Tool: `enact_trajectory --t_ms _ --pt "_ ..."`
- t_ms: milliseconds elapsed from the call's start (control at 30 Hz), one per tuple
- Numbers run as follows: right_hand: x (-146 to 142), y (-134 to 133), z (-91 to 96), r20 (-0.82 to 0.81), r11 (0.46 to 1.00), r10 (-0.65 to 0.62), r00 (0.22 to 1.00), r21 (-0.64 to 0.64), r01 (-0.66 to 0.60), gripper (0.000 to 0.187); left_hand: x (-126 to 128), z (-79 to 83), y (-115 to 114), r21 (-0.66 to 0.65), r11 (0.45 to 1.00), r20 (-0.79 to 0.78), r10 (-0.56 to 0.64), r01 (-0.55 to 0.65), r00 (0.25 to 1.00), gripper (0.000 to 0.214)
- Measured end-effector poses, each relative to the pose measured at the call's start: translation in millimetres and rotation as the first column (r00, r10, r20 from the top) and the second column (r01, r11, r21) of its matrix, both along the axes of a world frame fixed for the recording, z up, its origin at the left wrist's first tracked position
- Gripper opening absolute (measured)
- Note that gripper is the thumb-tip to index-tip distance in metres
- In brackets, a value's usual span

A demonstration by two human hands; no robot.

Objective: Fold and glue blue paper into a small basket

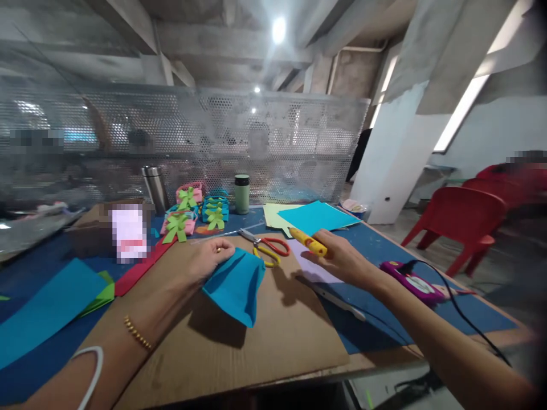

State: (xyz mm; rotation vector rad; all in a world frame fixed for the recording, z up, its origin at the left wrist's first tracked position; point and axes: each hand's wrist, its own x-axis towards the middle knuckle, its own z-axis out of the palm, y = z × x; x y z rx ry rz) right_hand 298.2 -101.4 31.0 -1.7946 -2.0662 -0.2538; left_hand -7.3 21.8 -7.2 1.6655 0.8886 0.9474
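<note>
Blue folded paper [235, 290] hangs over the cardboard [290, 341] in front of me, its upper edge pinched between the thumb and fingers of my left hand [217, 254]. My right hand [342, 256] is closed around a yellow tube [310, 242], held clear of the paper. Just beyond the paper lie scissors [267, 251] with red and yellow handles, blades apart. Farther back sit bow-trimmed pieces [216, 215], flat blue sheets [320, 216] and a green tumbler [241, 196], before a perforated metal screen [277, 148].

I count two hands [212, 256], two bottles [241, 196], two bracelets [137, 333], one yellow tool [309, 242], one pair of scissors [255, 241].
</note>
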Motion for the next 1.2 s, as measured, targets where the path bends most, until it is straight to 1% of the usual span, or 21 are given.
enact_trajectory --t_ms 67,133,200,267,400,467,567,700,767,833,967,1067,1133,1200 --pt "-9 12 5.0 0.020 0.999 0.020 1.000 0.036 -0.021 0.032 -1 -11.3 9 0.009 1.000 -0.016 0.005 -0.005 1.000 0.038" --pt "-10 23 4.1 0.061 0.999 0.011 0.998 0.038 -0.014 0.033 -4 -21.8 17 -0.033 0.997 -0.075 -0.072 0.070 0.995 0.038" --pt "-4 30 -1.2 0.086 1.000 -0.013 0.996 -0.004 0.014 0.033 -7 -29.0 23 -0.068 0.984 -0.129 -0.174 0.166 0.976 0.037" --pt "6 30 -8.4 0.107 0.997 -0.037 0.994 -0.070 0.044 0.034 -10 -32.0 27 -0.092 0.975 -0.139 -0.212 0.200 0.967 0.035" --pt "25 16 -21.0 0.161 0.981 -0.036 0.986 -0.182 0.065 0.037 -11 -30.6 29 -0.175 0.956 -0.109 -0.256 0.235 0.961 0.039" --pt "29 7 -26.0 0.171 0.975 -0.025 0.985 -0.215 0.062 0.037 -10 -29.5 29 -0.183 0.949 -0.098 -0.276 0.256 0.956 0.039" --pt "32 -1 -32.4 0.177 0.971 -0.008 0.984 -0.232 0.049 0.045 -10 -29.2 28 -0.165 0.953 -0.098 -0.272 0.254 0.957 0.037" --pt "36 -2 -37.2 0.162 0.979 0.007 0.987 -0.202 0.026 0.057 -10 -28.7 26 -0.176 0.951 -0.116 -0.275 0.253 0.954 0.036" --pt "40 0 -35.7 0.127 0.978 0.018 0.992 -0.206 0.009 0.059 -10 -28.4 25 -0.209 0.943 -0.095 -0.281 0.257 0.955 0.036" --pt "46 2 -31.5 0.077 0.970 0.039 0.996 -0.244 -0.019 0.056 -10 -28.3 24 -0.227 0.937 -0.074 -0.289 0.266 0.954 0.037" --pt "56 3 -23.5 -0.010 0.932 0.100 0.995 -0.349 -0.097 0.052 -10 -28.9 22 -0.214 0.939 -0.067 -0.291 0.271 0.954 0.038" --pt "64 2 -23.4 -0.043 0.912 0.145 0.988 -0.381 -0.151 0.052 -10 -29.6 21 -0.231 0.931 -0.073 -0.305 0.282 0.949 0.041" --pt "67 -1 -22.7 -0.052 0.918 0.129 0.990 -0.370 -0.139 0.051 -10 -30.1 21 -0.238 0.927 -0.064 -0.311 0.289 0.948 0.042" --pt "67 -6 -17.5 -0.015 0.945 0.039 0.999 -0.325 -0.042 0.046 -11 -29.8 22 -0.239 0.927 -0.059 -0.310 0.288 0.949 0.043"
